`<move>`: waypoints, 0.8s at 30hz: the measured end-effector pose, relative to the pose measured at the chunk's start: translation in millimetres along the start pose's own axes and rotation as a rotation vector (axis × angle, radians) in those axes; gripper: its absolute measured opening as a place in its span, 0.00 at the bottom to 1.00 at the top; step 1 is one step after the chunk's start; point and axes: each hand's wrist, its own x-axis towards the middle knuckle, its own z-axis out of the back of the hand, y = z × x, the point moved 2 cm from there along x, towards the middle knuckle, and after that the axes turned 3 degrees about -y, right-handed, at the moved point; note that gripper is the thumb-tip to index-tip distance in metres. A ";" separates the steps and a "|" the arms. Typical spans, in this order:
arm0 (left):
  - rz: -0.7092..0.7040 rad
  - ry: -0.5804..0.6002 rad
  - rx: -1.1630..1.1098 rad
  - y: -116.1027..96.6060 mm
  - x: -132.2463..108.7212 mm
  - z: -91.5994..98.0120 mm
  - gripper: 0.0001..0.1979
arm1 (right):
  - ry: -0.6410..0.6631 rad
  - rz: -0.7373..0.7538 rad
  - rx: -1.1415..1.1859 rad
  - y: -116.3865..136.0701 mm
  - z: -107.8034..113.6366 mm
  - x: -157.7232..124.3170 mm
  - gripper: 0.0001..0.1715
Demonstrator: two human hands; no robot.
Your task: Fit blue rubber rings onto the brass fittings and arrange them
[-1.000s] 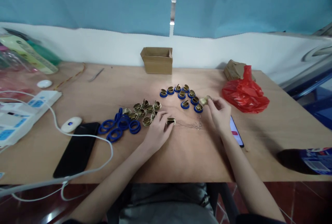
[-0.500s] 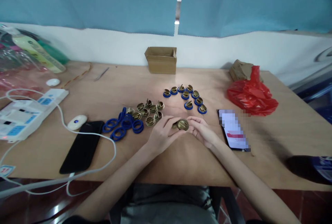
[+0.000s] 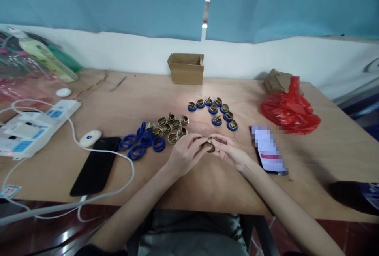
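My left hand (image 3: pixel 185 154) and my right hand (image 3: pixel 229 151) meet over the middle of the wooden table (image 3: pixel 207 181), fingers pinched together on one small brass fitting (image 3: pixel 209 145) between them. Just behind my left hand lies a cluster of several bare brass fittings (image 3: pixel 171 125). Left of that cluster is a heap of blue rubber rings (image 3: pixel 142 142). Behind my right hand, several brass fittings wearing blue rings (image 3: pixel 213 110) stand in a loose arc. A thin wire piece (image 3: pixel 233 138) lies by my right fingers.
A phone with a lit screen (image 3: pixel 268 149) lies right of my right hand, a red plastic bag (image 3: pixel 288 108) behind it. A black phone (image 3: pixel 93 165), white mouse-like device (image 3: pixel 90 137), cable and power strip (image 3: pixel 32 125) fill the left. A small cardboard box (image 3: pixel 186 68) stands at the back.
My right hand came back from the ringed fittings to the middle and joined my left hand on one brass fitting, which has since turned edge-on between the fingers. The camera shifted slightly left.
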 end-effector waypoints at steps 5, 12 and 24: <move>0.217 0.030 0.195 10.6 -9.5 35.7 0.10 | -0.109 0.046 0.059 3.0 7.5 1.9 0.16; 0.445 0.171 0.631 33.2 -55.4 68.5 0.10 | -0.055 0.124 0.055 9.0 2.1 -1.1 0.13; 0.454 0.018 0.538 29.7 -57.0 70.4 0.04 | 0.107 -0.011 0.070 5.7 -7.3 -10.2 0.16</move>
